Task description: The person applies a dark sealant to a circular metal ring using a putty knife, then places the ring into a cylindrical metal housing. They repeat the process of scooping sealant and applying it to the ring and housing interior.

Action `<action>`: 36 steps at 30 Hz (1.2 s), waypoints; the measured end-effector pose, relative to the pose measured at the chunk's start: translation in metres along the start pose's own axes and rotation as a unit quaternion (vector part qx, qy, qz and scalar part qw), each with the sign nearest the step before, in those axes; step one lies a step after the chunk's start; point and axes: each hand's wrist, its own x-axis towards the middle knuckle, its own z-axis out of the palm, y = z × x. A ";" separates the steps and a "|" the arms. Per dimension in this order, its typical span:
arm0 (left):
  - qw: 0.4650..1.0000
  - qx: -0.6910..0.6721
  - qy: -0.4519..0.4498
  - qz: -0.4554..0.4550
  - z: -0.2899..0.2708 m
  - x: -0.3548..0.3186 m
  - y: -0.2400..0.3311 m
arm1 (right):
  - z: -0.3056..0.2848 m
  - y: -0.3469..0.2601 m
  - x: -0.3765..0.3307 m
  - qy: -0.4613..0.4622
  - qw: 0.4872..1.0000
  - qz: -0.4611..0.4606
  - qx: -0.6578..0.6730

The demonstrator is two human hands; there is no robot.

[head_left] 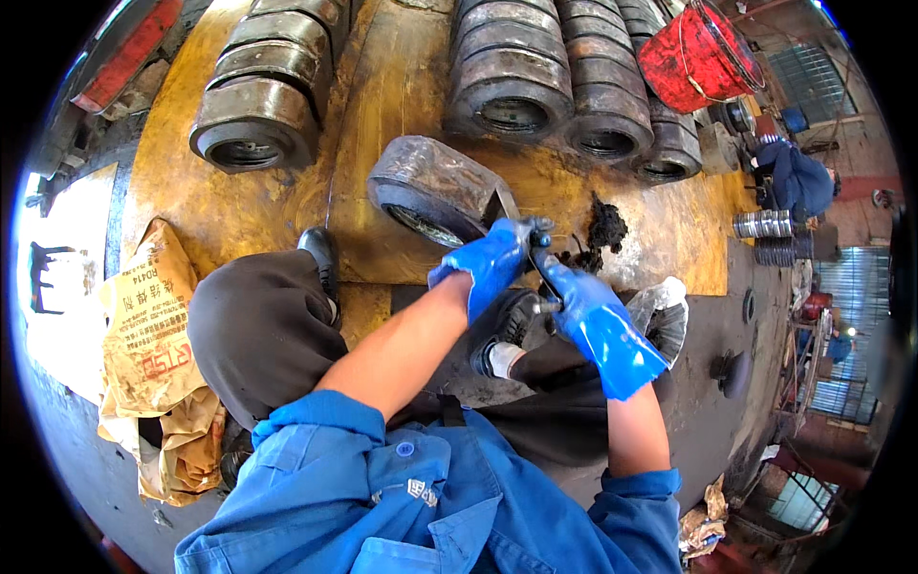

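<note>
A thick, dark metal ring with a wide bore lies tilted on the yellow plate before me. My left hand, in a blue rubber glove, is closed around a flat-bladed metal tool, whose blade lies at the ring's right side. My right hand, gloved the same, grips the tool's dark handle; a short metal end shows below its fingers. Whether the blade and handle are one piece I cannot tell, as the gloves cover the join. A clump of black greasy matter lies just beyond the hands.
Rows of similar rings stand on the yellow plate at the far side, with another row at left. A red bucket stands back right. A paper sack lies at left. Another person bends over at far right.
</note>
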 end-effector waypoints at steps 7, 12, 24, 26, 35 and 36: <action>0.992 -0.074 -0.070 0.073 0.015 -0.046 -0.016 | 0.008 0.019 -0.018 0.073 0.987 -0.094 -0.104; 0.973 -0.194 -0.080 0.092 0.011 -0.044 -0.004 | -0.027 0.011 -0.012 0.053 0.961 -0.142 -0.232; 0.962 -0.229 -0.086 0.120 0.016 -0.044 0.006 | -0.058 -0.022 0.021 -0.008 0.921 -0.198 -0.336; 0.956 -0.241 -0.107 0.129 0.012 -0.042 0.008 | -0.061 -0.024 0.023 -0.010 0.920 -0.196 -0.339; 0.948 -0.282 -0.065 0.129 0.024 -0.047 0.020 | -0.083 -0.037 0.031 -0.035 0.909 -0.216 -0.355; 0.946 -0.288 -0.066 0.130 0.025 -0.050 0.021 | -0.083 -0.036 0.029 -0.027 0.915 -0.220 -0.336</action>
